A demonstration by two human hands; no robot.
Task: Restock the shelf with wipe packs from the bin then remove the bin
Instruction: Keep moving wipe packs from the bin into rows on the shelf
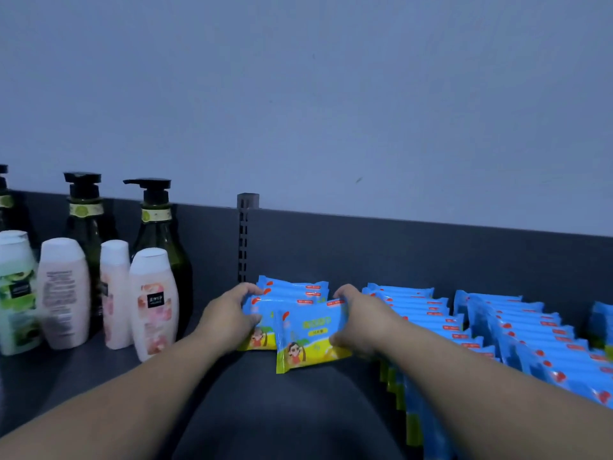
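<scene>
Centre of frame: left hand (232, 315) curls round the left end of a short row of blue-and-yellow plastic wipe packs (293, 290) standing on the dark grey shelf (285, 403). Right hand (356, 322) grips the right edge of the front pack (311, 340), which is tilted with its lower edge on the shelf. Longer rows of matching packs (517, 330) fill the right side. At left, pale pink lotion bottles (152, 303) stand with dark green pump bottles (159, 234) behind.

Bottles (99, 280) left on shelf (272, 410); wipe packs (464, 327) right.
</scene>
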